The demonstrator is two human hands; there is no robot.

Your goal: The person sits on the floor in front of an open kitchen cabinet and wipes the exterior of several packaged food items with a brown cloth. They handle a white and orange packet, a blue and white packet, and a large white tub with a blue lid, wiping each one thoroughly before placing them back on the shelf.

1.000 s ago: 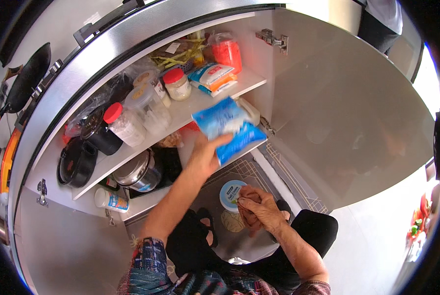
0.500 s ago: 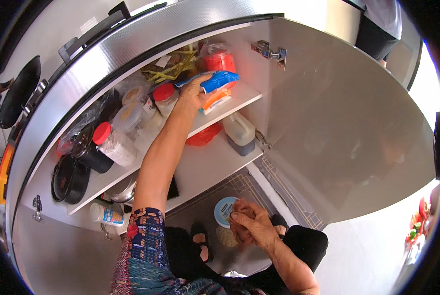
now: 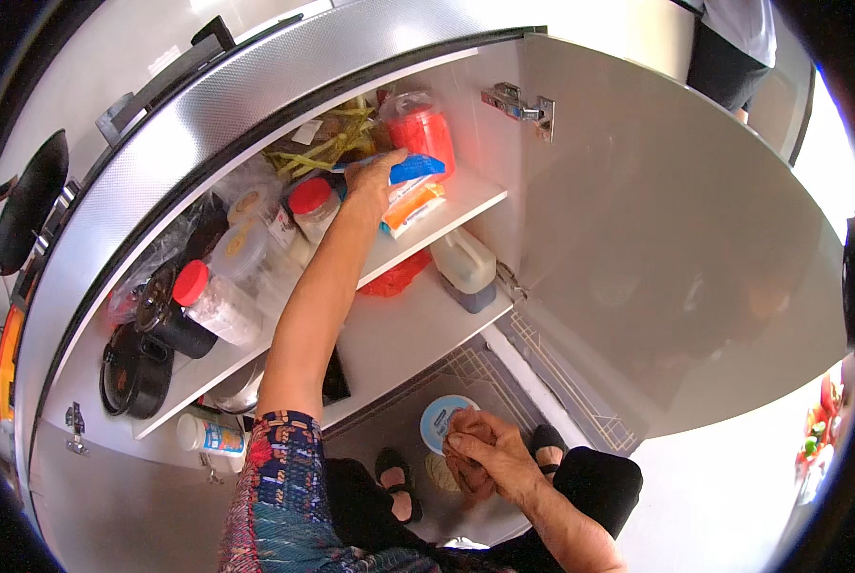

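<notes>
One blue packet [image 3: 422, 169] in the left hand [image 3: 370, 183], one brown cloth [image 3: 468, 477] in the right hand [image 3: 500, 461]

From where I'm standing, the left forearm is passing over the front edge of the upper shelf [image 3: 475, 199], and the left hand is gripping the near end of the blue packet. The packet is sitting just above an orange-and-white packet [image 3: 414, 204]; whether its weight is resting there, I can't tell. A red-lidded jar [image 3: 313, 198] is hemming in the wrist on its left, while a pink-red container [image 3: 423, 138] is standing close behind. More room is opening on the right, between the packets and the cabinet's side wall [image 3: 492, 143], and the cabinet door [image 3: 675, 239] is hanging wide. Lower down, a pale jug [image 3: 465, 263] is standing near the lower shelf's [image 3: 399, 310] right end.

The right hand is closing its fingers around the cloth, well apart from both shelves, between the person's knees and just by a round light-blue lid [image 3: 437, 417]. That lid is carrying dark print, partly covered. A white bottle [image 3: 212, 436] at the cabinet's left is showing a blue label, its lettering too small for me to make out.
</notes>
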